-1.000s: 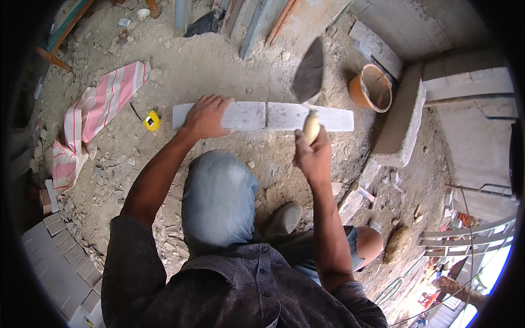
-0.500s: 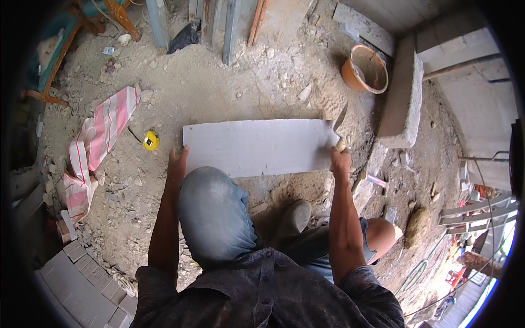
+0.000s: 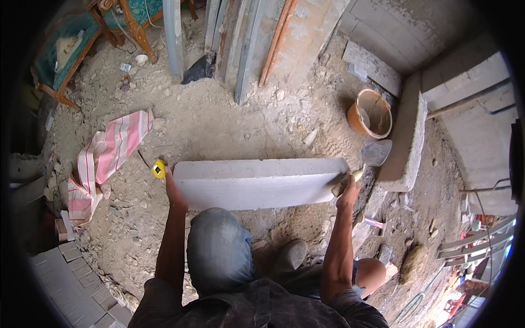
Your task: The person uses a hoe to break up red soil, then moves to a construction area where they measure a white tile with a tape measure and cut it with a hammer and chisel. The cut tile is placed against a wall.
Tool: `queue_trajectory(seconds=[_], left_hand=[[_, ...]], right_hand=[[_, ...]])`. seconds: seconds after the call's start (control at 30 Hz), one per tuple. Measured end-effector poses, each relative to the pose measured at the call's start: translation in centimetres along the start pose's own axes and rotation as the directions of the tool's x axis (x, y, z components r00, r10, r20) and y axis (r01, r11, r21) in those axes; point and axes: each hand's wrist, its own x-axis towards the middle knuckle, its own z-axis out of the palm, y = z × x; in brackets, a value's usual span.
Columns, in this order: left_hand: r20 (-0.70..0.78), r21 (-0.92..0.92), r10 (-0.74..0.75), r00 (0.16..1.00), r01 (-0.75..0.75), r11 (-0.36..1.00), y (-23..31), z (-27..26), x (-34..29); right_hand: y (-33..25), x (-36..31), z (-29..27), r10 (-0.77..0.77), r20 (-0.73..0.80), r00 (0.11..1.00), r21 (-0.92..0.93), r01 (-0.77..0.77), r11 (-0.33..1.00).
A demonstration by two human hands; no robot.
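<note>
A long pale grey concrete block (image 3: 257,188) is held up in front of my knee, tilted so that a long narrow side and a broad face both show. At its left end my left hand (image 3: 176,190) is closed on the edge. My right hand (image 3: 346,191) grips the right end and also has a trowel in it. The trowel's light handle sticks out above the fist, and its grey blade (image 3: 376,152) points away to the far right. Just beyond my left hand lies a yellow tape measure (image 3: 158,168) on the rubble.
An orange bucket (image 3: 370,113) stands far right beside a low block wall (image 3: 406,142). Pink striped cloth (image 3: 112,147) lies on the left. A hammer (image 3: 374,222) rests right of my right forearm. Metal posts (image 3: 249,54) and a teal chair (image 3: 60,60) are at the back.
The block has tipped up from showing one broad face to showing its narrow side too. The trowel blade has turned from edge-on to flat-on. Both hands keep their holds, and my view has shifted.
</note>
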Motion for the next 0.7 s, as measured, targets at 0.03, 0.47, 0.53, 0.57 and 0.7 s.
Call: queue_trajectory(seconds=[0.03,0.47,0.53,0.57,0.7], left_hand=[[-0.018,0.008,0.092,0.996,-0.092,0.996,0.8,0.5,-0.1],[0.745,0.667,0.26,0.615,-0.698,-0.259,5.9,7.7,1.5],[0.737,0.637,-0.029,0.675,-0.709,-0.303,3.7,9.1,1.3],[0.702,0.63,-0.128,0.7,-0.695,-0.347,2.2,9.8,1.3],[0.652,0.597,-0.171,0.739,-0.639,-0.485,0.1,7.5,1.0]], right_hand=[[-0.7,-0.3,0.8,-0.035,0.029,0.999,0.033,0.034,0.999],[-4.5,-10.8,7.4,-0.206,0.452,0.868,-0.273,0.354,0.894],[-4.6,-14.9,9.4,-0.018,0.599,0.801,-0.562,0.437,0.702],[-1.8,-14.9,9.1,0.049,0.588,0.807,-0.611,0.403,0.681],[-8.9,-21.2,13.5,-0.121,0.606,0.786,-0.484,0.485,0.728]])
